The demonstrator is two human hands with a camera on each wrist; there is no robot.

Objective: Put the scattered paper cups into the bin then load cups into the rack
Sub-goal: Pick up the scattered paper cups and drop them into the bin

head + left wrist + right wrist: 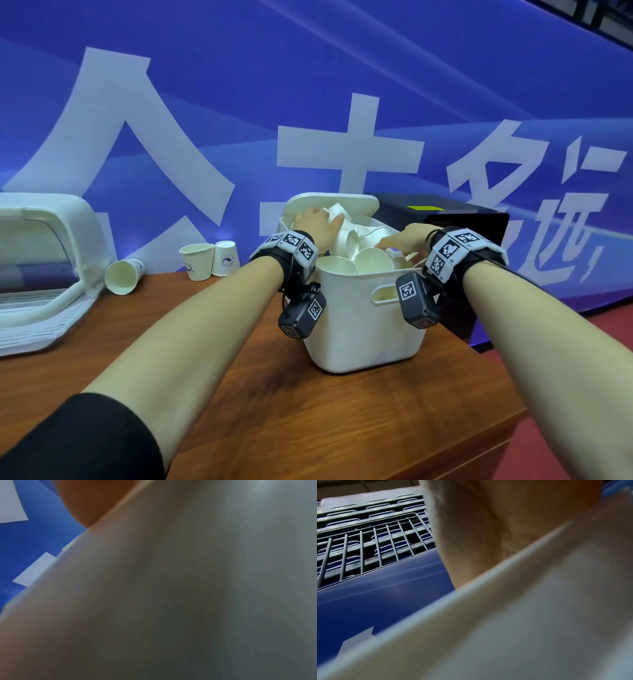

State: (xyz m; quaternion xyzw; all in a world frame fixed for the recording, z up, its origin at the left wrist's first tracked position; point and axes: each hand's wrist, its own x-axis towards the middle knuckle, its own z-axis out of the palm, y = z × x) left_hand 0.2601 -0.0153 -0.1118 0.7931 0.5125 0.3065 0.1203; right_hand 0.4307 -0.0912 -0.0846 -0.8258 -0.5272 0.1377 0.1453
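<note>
A white plastic bin (363,329) stands mid-table, heaped with white paper cups (371,262). My left hand (317,221) is over the back left of the heap, its fingers curled round one paper cup (337,212). From the right, my right hand (399,240) reaches in among the cups; its grip is hidden. Three cups remain on the table to the left: one on its side (121,275), one upright (197,262), one upside down (225,262). The white rack (44,274) sits at the far left. Both wrist views are filled by the blurred white bin wall (171,588) (530,615).
A black box (455,219) stands right behind the bin. The wooden table (239,394) ends at a corner on the right, above a red floor (582,359). A blue banner (308,85) closes off the back.
</note>
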